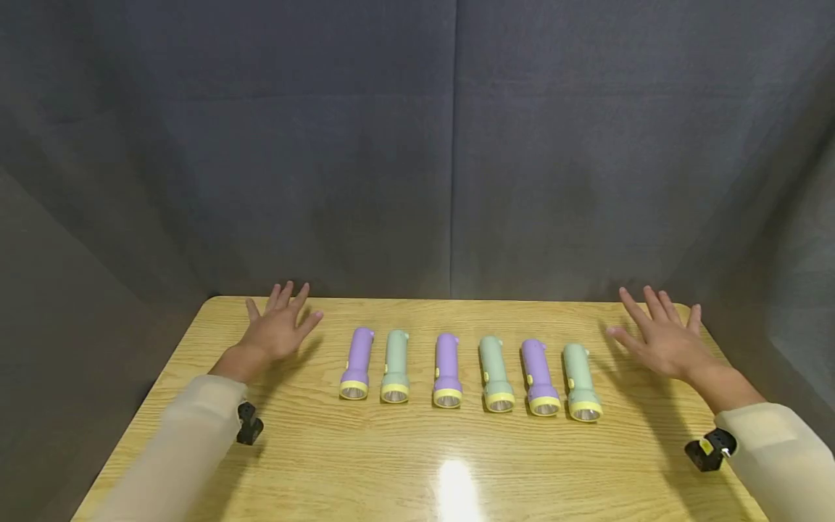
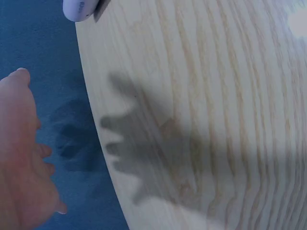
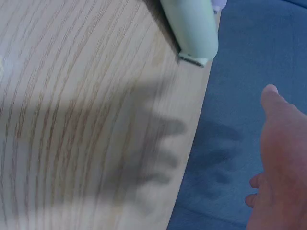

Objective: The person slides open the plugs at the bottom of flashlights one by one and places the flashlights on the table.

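Several flashlights lie in a row across the wooden table, purple and green by turns, each with a yellow-rimmed lens facing the near side. Leftmost is a purple flashlight (image 1: 359, 362); at the right end lies a green flashlight (image 1: 579, 377). My left hand (image 1: 275, 332) hovers with spread fingers left of the row, holding nothing. On the other side my right hand (image 1: 667, 344) is likewise raised, fingers spread, nearest to the green end flashlight (image 3: 192, 28). In the left wrist view, part of a purple flashlight (image 2: 79, 8) shows at the top.
The wooden table (image 1: 326, 464) has its far edge against a dark grey curtain (image 1: 391, 181). Curtain also hangs at both sides. Both hands cast shadows on the tabletop, and a bright glare spot lies near the front. Small black devices sit at both wrists.
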Demonstrator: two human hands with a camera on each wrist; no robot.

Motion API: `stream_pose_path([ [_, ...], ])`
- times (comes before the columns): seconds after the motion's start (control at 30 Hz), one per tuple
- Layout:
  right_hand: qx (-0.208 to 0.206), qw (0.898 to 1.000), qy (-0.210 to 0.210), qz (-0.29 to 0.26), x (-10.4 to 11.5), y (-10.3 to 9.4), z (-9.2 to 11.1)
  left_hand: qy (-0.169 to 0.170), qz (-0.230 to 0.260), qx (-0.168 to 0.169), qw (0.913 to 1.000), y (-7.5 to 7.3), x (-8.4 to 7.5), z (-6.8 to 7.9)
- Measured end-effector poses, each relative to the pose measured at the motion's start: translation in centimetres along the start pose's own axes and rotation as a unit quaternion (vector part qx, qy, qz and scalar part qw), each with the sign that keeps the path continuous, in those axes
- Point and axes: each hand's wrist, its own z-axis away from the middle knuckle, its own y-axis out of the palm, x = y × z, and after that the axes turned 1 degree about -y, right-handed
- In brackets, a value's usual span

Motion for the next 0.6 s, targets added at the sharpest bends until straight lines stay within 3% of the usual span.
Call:
stream_pose_path([
  [0.17, -0.025, 1.0, -0.018, 0.005, 1.5, -0.7, 0.1, 0.004, 0.025, 0.004, 0.9997, -1.1, -0.1, 0.5],
  [0.37, -0.043, 0.998, -0.049, -0.005, 4.9, -2.0, 0.4, 0.018, 0.078, 0.016, 0.9967, -2.1, -0.7, 1.1],
  [0.47, -0.057, 0.996, -0.066, -0.013, 6.8, -2.3, 0.4, 0.027, 0.13, 0.034, 0.9906, -2.4, -1.1, 1.3],
  [0.6, -0.069, 0.994, -0.078, -0.025, 9.2, -2.6, 0.4, 0.045, 0.204, 0.058, 0.9762, -2.5, -2.0, 1.4],
])
